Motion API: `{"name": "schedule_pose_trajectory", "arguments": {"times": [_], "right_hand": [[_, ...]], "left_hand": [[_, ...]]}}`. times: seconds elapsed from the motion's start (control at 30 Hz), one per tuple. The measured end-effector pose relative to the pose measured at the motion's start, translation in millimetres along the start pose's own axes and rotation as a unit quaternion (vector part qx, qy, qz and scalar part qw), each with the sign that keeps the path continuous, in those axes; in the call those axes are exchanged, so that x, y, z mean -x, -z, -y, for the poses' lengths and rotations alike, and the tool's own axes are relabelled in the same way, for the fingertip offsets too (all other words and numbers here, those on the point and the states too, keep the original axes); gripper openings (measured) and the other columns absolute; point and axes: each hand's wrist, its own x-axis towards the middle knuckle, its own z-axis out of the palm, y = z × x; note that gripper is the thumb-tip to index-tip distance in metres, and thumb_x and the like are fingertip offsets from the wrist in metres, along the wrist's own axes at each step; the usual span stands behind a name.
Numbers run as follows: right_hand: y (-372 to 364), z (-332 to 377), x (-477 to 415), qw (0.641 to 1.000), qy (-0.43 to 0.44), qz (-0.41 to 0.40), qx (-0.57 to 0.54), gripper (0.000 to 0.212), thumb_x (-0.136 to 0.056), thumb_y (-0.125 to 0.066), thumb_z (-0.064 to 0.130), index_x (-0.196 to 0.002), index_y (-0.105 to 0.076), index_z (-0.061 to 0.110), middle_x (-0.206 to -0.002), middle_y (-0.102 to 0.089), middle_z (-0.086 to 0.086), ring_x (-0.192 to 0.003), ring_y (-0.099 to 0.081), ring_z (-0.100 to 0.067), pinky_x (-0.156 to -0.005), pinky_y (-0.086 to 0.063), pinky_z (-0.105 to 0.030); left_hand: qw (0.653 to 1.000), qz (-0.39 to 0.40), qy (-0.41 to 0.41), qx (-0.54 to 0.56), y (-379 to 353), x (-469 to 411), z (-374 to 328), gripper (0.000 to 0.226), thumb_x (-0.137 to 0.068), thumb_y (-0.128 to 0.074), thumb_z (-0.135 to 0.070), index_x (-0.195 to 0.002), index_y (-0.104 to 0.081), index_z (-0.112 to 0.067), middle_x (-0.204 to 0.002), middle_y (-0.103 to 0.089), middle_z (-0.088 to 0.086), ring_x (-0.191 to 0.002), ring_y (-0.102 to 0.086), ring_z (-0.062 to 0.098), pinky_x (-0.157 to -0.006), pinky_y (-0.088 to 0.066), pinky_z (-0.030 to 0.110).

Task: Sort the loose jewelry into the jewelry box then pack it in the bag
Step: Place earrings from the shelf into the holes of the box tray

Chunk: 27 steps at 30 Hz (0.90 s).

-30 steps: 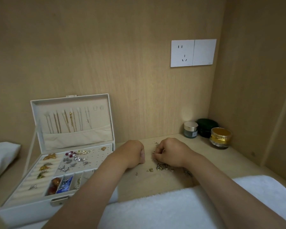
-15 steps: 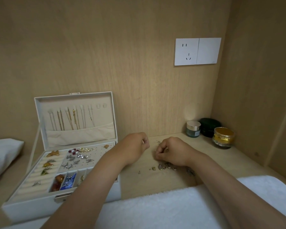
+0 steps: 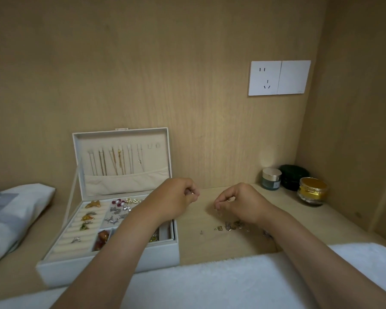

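**Sorting loose pieces beside the open box**

Pinching is seen in both hands. The left hand (image 3: 176,197) is curled above the right rear corner of the jewelry box (image 3: 112,219), thumb and forefinger pressed together on something small and glinting that cannot be made out clearly. The right hand (image 3: 239,204) is held just above the tabletop (image 3: 210,246), fingertips closed on a tiny piece that is also too small to identify.

Below and just in front of the right hand, the loose jewelry (image 3: 230,227) is scattered in a short row on the tabletop near its front edge; a single small stud (image 3: 201,232) lies a little apart to the left.

The jewelry box is set at the left side of the tabletop with its lid (image 3: 120,161) raised upright against the back wall. Thin chains (image 3: 116,161) are hung inside the lid. Brooch-like gold pieces (image 3: 88,217) are tucked into the ring rolls on the left, and pearl and silver pieces (image 3: 120,207) are spread on the flat pad at the rear.

Three small jars (image 3: 294,184) are grouped in the right rear corner. A white towel (image 3: 210,284) is laid along the front edge, and a wall socket (image 3: 279,78) is mounted above.
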Motion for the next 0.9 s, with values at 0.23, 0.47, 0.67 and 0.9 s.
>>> {"name": "schedule_pose_trajectory", "arguments": {"times": [0.23,0.47,0.67,0.9], "right_hand": [[-10.2,15.6,-1.8,0.998,0.021,0.003,-0.055,0.015,-0.088,-0.072,0.013,-0.077,-0.079,0.02,-0.076,-0.077,0.004,-0.075,-0.07,-0.005,-0.083,-0.057,-0.032],[-30.2,78.0,-13.9,0.99,0.087,0.005,-0.108,0.006,-0.089,-0.073,0.008,-0.086,-0.077,0.01,-0.076,-0.071,0.001,-0.05,-0.057,0.006,-0.052,-0.041,-0.008],[-60.4,122.0,-36.8,0.988,0.101,0.067,-0.1,0.014,-0.092,-0.067,0.003,-0.103,-0.075,0.005,-0.079,-0.07,-0.005,-0.045,-0.054,0.006,-0.046,-0.037,-0.005],[-76.6,122.9,-57.8,0.992,0.079,0.02,-0.091,0.008,-0.09,-0.072,0.011,-0.089,-0.079,0.012,-0.078,-0.074,0.008,-0.065,-0.064,0.007,-0.059,-0.046,-0.01]], "left_hand": [[1.0,-0.022,0.003,0.017,20.2,22.6,16.5,0.008,-0.09,-0.069,-0.025,-0.088,-0.068,-0.032,-0.083,-0.062,-0.014,-0.072,-0.055,0.001,-0.07,-0.044,0.019],[0.997,-0.065,0.02,0.043,56.0,50.9,38.2,0.013,-0.09,-0.069,-0.021,-0.091,-0.073,-0.033,-0.087,-0.068,-0.015,-0.074,-0.058,-0.004,-0.073,-0.047,0.021],[0.985,-0.127,0.083,0.08,74.9,77.1,74.9,0.016,-0.087,-0.074,-0.02,-0.089,-0.068,-0.035,-0.083,-0.069,-0.012,-0.072,-0.064,0.006,-0.068,-0.054,0.028],[0.991,-0.106,0.058,0.06,62.6,78.2,72.9,0.01,-0.082,-0.077,-0.027,-0.086,-0.073,-0.035,-0.085,-0.067,-0.018,-0.074,-0.058,0.0,-0.075,-0.048,0.022]]}}
